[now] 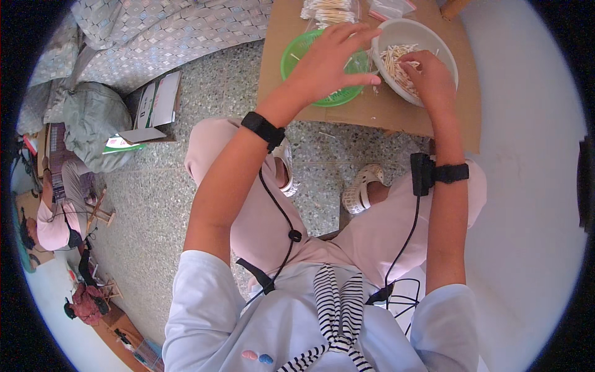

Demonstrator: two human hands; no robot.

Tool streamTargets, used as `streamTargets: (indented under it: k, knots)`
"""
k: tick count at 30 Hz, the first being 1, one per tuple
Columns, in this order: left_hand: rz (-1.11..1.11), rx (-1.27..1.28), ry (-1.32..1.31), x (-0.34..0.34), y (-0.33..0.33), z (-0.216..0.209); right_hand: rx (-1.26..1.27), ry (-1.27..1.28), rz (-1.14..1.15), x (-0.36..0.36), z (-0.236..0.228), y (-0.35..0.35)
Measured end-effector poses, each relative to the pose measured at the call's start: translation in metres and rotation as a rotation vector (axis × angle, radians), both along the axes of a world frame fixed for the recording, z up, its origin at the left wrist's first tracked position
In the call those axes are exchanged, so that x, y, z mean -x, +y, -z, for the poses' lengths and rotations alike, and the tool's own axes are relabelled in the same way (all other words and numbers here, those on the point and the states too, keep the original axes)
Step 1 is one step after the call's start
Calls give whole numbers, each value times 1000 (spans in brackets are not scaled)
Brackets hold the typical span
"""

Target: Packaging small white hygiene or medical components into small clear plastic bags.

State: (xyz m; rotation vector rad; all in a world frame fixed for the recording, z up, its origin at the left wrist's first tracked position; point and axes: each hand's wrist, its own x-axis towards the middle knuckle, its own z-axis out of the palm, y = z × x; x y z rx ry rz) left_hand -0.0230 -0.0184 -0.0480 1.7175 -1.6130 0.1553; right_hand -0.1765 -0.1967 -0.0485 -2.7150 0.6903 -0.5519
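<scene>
Cardboard (396,115) under green basket (304,44) (partly hidden)

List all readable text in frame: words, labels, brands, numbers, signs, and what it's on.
White carton panel: dark print, too small to read reliably.
Green-and-white flap: red marking, too blurred.
Green basket, white bowl: no print visible.
Nothing quotable.

From my remote seat, I can read no wording. The open carton (162,99) carries dark print on a white panel (too small for me), and a green-and-white piece (124,146) beside it shows reddish marks.
</scene>
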Motion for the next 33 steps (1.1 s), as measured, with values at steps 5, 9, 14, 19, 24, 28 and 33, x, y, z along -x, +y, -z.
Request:
streamTargets:
  k: [5,9,14,19,24,28,33]
  knots:
    - [-34,80,54,-3,0,-3,-52,-301,77,-11,-19,13]
    - [-59,129,69,-2,-2,6,-483,-552,-94,-18,-18,24]
    - [-48,53,111,1,-1,6,-852,-549,-261,-21,-21,42]
    - [-114,146,73,-4,-3,-4,-779,-558,-231,-20,-27,38]
    - [-116,202,152,-21,6,-13,-480,-414,-168,-17,-20,40]
    - [-162,238,134,-16,6,-23,-445,-348,-275,-18,-17,43]
    - [-164,287,109,-13,9,-27,-409,-339,-272,-19,-25,53]
